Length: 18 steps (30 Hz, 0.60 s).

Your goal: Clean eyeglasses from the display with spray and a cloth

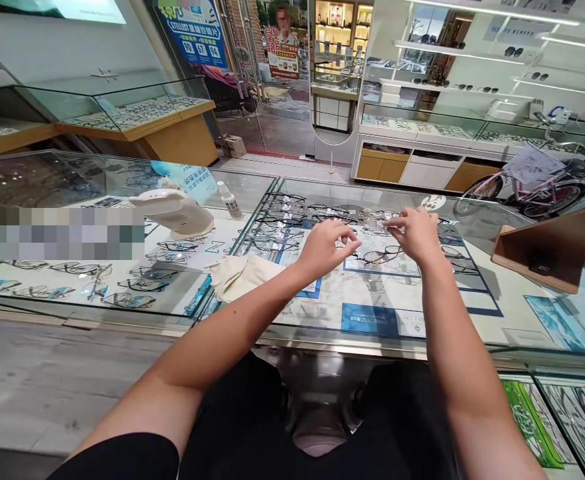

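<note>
My left hand (326, 248) hovers over the glass display counter (292, 337), its fingers curled and the thumb apart from them; nothing shows in its grasp. To its right, the thumb and fingertips of my right hand (416, 235) come together beside clear-framed eyeglasses (371, 217). Whether they grip these eyeglasses cannot be made out. Between and below both hands is a dark-rimmed pair of eyeglasses (382, 255). More frames (280, 217) form rows left of and behind my hands. A cream cloth (242, 277) lies crumpled on the counter by my left forearm.
Left on the counter stand a white curved device (175, 210) and a small spray bottle (229, 201). A brown wooden stand (537, 260) is at the right. More eyeglasses (145, 277) fill the left case. Farther off are a bicycle (532, 180) and an oval mirror (336, 73).
</note>
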Motion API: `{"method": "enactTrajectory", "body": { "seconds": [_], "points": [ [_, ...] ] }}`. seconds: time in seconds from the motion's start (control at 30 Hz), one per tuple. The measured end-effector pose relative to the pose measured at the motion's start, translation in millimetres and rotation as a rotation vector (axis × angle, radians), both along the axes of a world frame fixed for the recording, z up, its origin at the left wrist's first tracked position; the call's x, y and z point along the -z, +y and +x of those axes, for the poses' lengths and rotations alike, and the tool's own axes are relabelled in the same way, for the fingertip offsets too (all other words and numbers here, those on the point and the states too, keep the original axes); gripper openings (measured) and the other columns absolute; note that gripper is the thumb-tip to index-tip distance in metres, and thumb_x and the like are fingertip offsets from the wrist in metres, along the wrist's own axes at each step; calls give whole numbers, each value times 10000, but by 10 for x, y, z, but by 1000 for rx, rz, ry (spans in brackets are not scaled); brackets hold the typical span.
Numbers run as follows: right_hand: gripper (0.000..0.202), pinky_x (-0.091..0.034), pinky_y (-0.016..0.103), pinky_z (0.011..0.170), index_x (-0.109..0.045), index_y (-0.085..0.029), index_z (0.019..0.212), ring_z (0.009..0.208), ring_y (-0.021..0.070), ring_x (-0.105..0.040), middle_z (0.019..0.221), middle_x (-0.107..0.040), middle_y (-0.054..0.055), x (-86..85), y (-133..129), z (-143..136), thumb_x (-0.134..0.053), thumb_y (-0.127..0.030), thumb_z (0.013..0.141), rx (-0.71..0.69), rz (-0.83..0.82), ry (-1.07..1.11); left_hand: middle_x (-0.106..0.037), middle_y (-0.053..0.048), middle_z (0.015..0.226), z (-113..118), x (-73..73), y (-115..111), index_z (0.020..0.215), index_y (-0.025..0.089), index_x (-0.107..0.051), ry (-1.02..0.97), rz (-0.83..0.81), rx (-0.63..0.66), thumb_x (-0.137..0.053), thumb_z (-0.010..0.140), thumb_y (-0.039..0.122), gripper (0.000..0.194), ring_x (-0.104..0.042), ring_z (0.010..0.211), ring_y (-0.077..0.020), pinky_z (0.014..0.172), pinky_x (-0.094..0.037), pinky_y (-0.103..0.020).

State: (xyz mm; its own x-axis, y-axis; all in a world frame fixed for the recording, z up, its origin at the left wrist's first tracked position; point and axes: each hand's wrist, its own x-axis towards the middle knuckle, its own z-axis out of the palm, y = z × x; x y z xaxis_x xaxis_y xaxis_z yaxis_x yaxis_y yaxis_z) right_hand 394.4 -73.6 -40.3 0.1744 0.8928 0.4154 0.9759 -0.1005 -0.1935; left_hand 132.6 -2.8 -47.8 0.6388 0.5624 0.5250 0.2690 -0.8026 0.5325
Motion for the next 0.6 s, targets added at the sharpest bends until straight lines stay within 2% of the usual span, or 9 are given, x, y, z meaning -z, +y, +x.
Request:
{"method": "enactTrajectory", "body": {
  "seconds": [0.1, 0.27, 0.47, 0.6],
  "points": [
    [215, -302, 499, 911, -900, -323, 997, 999, 323, -513, 964, -713, 124, 92, 43, 24, -703, -406, 1012, -3, -92, -15, -703, -26, 849, -8, 12, 25, 880, 223, -751, -40, -25, -15, -704, 983, 372, 187, -623, 877, -211, 804, -424, -352],
    [242, -305, 493, 935, -896, -338, 941, 1013, 315, -541, 950, -707, 103, 190, 79, 59, -724, -500, 996, 25, -124, 12, -676, -19, 818, -14, 21, 73, 868, 223, -741, -58, -22, -27, -699, 983, 373, 193, -609, 858, -206, 786, -417, -349],
    [119, -304, 485, 932, -893, -348, 943, 1058, 324, -565, 986, -735, 93, 172, 63, 52, -791, -289, 935, 67, -175, 5, -674, -26, 819, -13, 2, 59, 847, 225, -723, -57, -20, -35, -680, 986, 361, 199, -614, 858, -210, 791, -429, -352],
    [108, -297, 480, 924, -888, -346, 907, 1065, 329, -564, 982, -736, 87, 133, 39, 31, -804, -279, 908, 70, -194, 0, -699, -36, 840, -18, -12, 52, 844, 225, -719, -61, -28, -36, -660, 992, 358, 208, -624, 862, -216, 800, -444, -359]
  ]
}}
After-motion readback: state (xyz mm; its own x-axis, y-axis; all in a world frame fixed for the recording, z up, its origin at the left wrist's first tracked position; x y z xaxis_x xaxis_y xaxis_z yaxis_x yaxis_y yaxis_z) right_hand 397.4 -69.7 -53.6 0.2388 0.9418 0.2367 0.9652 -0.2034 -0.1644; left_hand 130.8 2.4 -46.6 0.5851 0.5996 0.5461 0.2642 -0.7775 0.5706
